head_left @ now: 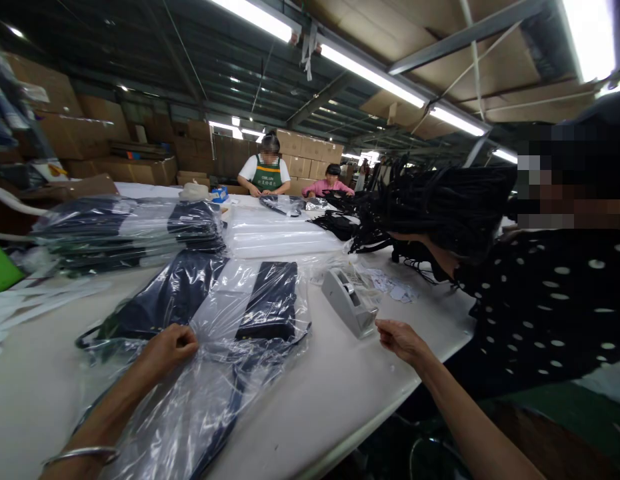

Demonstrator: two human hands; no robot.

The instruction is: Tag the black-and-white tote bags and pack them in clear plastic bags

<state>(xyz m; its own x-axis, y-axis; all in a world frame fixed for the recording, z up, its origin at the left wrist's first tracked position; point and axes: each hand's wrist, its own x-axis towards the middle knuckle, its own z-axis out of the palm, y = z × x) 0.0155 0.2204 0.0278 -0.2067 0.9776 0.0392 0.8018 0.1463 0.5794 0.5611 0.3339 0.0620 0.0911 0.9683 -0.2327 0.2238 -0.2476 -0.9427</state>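
Observation:
In the head view my left hand [171,348] is closed, its curled fingers gripping a fold of a clear plastic bag [215,373]. Inside that bag lie folded dark navy garments [270,300] with a pale panel between the dark parts; the bag stretches across the table toward me. To the right stands a grey tape dispenser [347,300], its cutting end turned my way. My right hand [401,339] is at that end, thumb and forefinger pinched together on what looks like the tape's end, though the clear strip itself is hard to see.
A pile of bagged dark garments [135,230] sits at the left, beside flat clear bags [280,230]. At the right a person in a dotted top [555,300] carries a bundle of black straps [440,207] over the table [310,407]. Paper labels [393,285] lie behind the dispenser. Two people work farther back.

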